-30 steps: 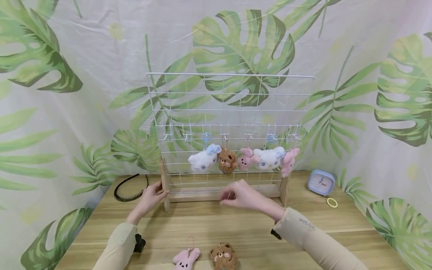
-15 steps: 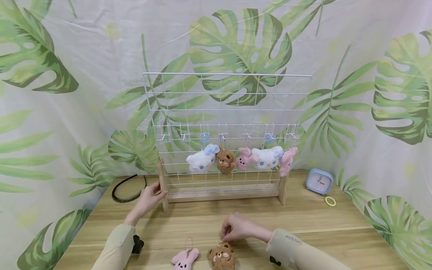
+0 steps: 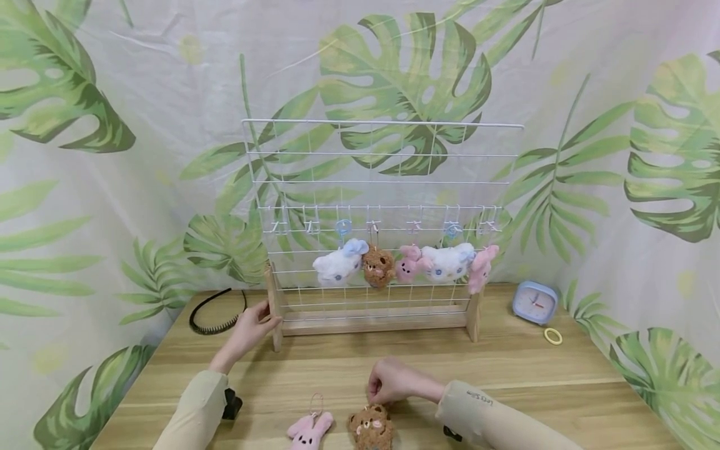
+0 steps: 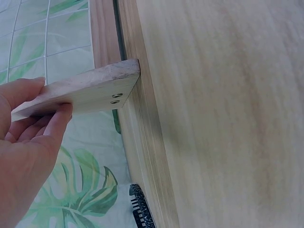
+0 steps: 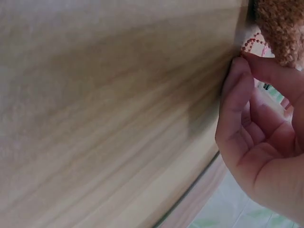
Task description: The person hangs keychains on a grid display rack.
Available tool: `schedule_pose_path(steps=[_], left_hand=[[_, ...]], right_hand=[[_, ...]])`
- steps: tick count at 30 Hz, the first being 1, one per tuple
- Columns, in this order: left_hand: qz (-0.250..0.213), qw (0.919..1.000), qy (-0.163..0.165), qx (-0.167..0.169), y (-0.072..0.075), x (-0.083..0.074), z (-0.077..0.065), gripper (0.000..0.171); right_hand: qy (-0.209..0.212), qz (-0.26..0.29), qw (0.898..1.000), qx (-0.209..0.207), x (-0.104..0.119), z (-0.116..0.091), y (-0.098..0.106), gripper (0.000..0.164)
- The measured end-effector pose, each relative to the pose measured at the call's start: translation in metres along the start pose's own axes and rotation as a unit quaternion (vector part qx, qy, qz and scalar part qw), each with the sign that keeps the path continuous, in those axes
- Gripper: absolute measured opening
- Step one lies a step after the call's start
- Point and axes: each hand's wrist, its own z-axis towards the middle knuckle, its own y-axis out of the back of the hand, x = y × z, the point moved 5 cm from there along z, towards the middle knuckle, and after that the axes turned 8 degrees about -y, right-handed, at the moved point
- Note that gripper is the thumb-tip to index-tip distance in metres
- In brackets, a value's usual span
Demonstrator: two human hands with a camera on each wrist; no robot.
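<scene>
My left hand (image 3: pixel 250 328) grips the wooden end support (image 4: pixel 95 88) of a white wire grid rack (image 3: pixel 382 125), thumb on one side and fingers on the other. At the front of the table, my right hand (image 3: pixel 396 380) is at the head of a brown plush bear keychain (image 3: pixel 371 428). Its thumb and index finger pinch together at a reddish bead chain (image 5: pixel 248 46) beside the bear's fur in the right wrist view; the fingertips partly hide the chain. A pink plush rabbit keychain (image 3: pixel 310 431) lies left of the bear, its loop standing up.
Hooks along the rack carry white plush cats (image 3: pixel 340 265), a brown bear (image 3: pixel 379 267) and pink rabbits (image 3: pixel 482 269); the two leftmost hooks (image 3: pixel 310 226) bear nothing. A black headband (image 3: pixel 214 328) lies left, a blue clock (image 3: pixel 534 303) and yellow ring (image 3: pixel 553 336) right.
My right hand has come down from in front of the rack's base to the brown bear on the table. The left hand stays on the rack's end support.
</scene>
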Motion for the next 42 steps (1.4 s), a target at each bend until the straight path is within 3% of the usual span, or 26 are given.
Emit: schedule_pose_path(steps=[8, 16, 21, 26, 34, 42], left_hand=[[-0.005, 1.0000, 0.007, 0.001, 0.000, 0.001, -0.002, 0.050], [-0.009, 0.9999, 0.007, 0.007, 0.000, -0.001, 0.000, 0.053], [-0.007, 1.0000, 0.003, 0.003, 0.001, -0.001, 0.001, 0.051], [-0.007, 0.9999, -0.001, 0.007, 0.001, -0.001, 0.000, 0.051], [-0.010, 0.9999, 0.008, 0.008, 0.000, 0.000, 0.000, 0.051], [-0.012, 0.9998, 0.012, 0.014, 0.000, 0.000, 0.000, 0.052]], right_hand=[[-0.010, 0.074, 0.997, 0.005, -0.006, -0.001, 0.011, 0.011], [0.028, 0.083, 0.995, -0.047, 0.008, -0.010, 0.038, 0.013], [0.045, 0.093, 0.993, -0.058, 0.020, -0.018, 0.056, 0.013], [0.060, 0.091, 0.992, -0.066, 0.031, -0.026, 0.072, 0.012], [0.096, 0.060, 0.987, -0.113, 0.052, -0.032, 0.102, 0.011], [0.140, 0.021, 0.975, -0.169, 0.081, -0.024, 0.142, 0.010]])
